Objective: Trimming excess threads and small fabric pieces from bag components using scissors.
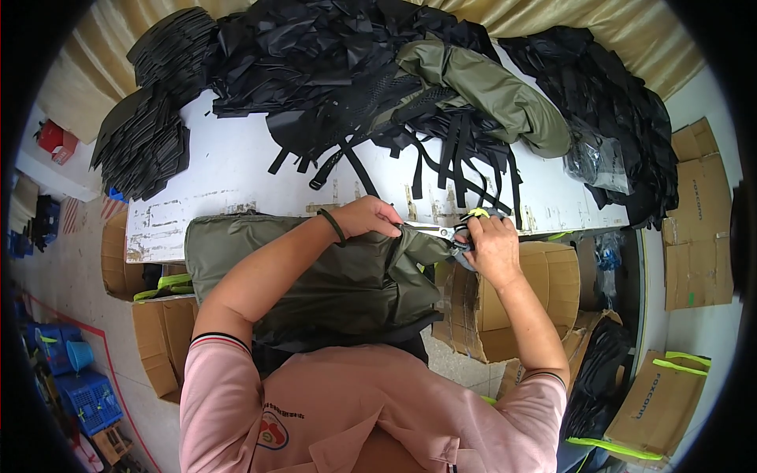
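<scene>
An olive green bag [315, 272] with a dark lower edge lies against me, partly over the table's front edge. My left hand [368, 218], a dark band at its wrist, pinches the bag's upper right part between thumb and fingers. Scissors [441, 232] with silvery blades are in my right hand [494, 246], their blades pointing left toward the left fingertips. The fingers wrap round the handles and hide most of them. Something yellow-green shows above the right fingers; I cannot make out what it belongs to.
The white table [229, 169] bears heaps of black fabric pieces [307, 55], black stacks [142, 142] at left and another olive bag [489, 87] with black straps. A clear plastic bag [595, 162] lies at right. Open cardboard boxes [544, 276] stand below the table's front.
</scene>
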`<state>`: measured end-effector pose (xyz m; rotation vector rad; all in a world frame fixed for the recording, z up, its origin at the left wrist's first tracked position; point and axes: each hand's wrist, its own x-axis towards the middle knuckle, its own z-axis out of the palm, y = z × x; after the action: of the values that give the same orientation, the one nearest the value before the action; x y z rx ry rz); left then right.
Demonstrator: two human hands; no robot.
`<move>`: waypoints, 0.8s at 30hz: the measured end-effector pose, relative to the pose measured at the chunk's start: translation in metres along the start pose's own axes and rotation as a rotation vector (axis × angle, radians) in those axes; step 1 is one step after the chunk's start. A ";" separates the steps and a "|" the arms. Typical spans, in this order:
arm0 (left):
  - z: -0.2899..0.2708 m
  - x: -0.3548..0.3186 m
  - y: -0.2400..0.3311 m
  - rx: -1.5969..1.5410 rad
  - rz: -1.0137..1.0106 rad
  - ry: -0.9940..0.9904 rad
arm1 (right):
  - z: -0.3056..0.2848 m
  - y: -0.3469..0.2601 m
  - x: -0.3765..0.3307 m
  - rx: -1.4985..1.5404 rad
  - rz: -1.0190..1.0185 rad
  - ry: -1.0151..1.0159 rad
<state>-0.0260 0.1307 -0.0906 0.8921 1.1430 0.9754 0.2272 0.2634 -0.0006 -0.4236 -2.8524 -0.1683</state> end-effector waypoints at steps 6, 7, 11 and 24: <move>-0.001 0.001 -0.001 0.007 -0.010 0.003 | 0.003 0.000 0.000 0.008 0.003 -0.005; -0.002 0.001 -0.002 0.013 -0.009 0.009 | 0.003 -0.001 0.000 0.018 0.013 -0.013; -0.002 0.001 -0.003 -0.027 0.006 -0.004 | 0.007 -0.004 -0.002 0.069 0.087 -0.106; 0.000 0.000 -0.005 -0.030 0.045 -0.004 | 0.002 -0.010 0.006 -0.023 -0.009 0.047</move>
<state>-0.0254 0.1290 -0.0949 0.8986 1.1064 1.0238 0.2182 0.2558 -0.0017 -0.4066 -2.8091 -0.2098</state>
